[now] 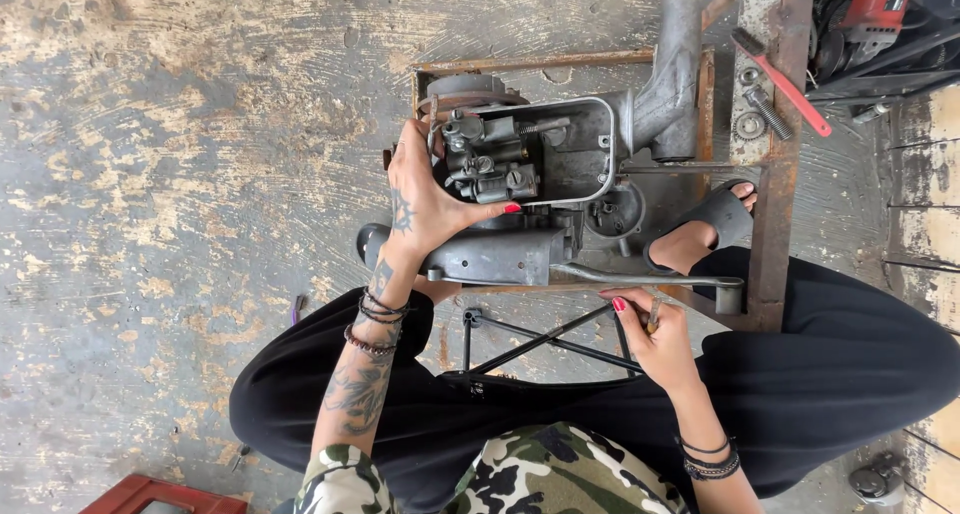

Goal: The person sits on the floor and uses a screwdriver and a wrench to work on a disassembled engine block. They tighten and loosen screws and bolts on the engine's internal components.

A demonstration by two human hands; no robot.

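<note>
A grey metal engine casing [560,164] sits on a rusty steel frame [770,224] in front of me. A dark carburettor [490,159] lies inside its open box-shaped cavity. My left hand [425,199] rests on the casing's left side, thumb reaching toward the carburettor, fingers curled over the edge. My right hand [655,339] hovers below the casing's long lever arm [650,277], pinching a small thin tool or part between the fingers. I sit with black trousers, one sandalled foot [700,234] on the frame.
A red-handled tool [790,89], a spring and a gear lie on the frame's right rail. A red machine [880,14] stands at top right. A black folding stool frame [540,344] sits between my knees. A red crate corner [150,496] is at bottom left. Worn concrete floor spreads to the left.
</note>
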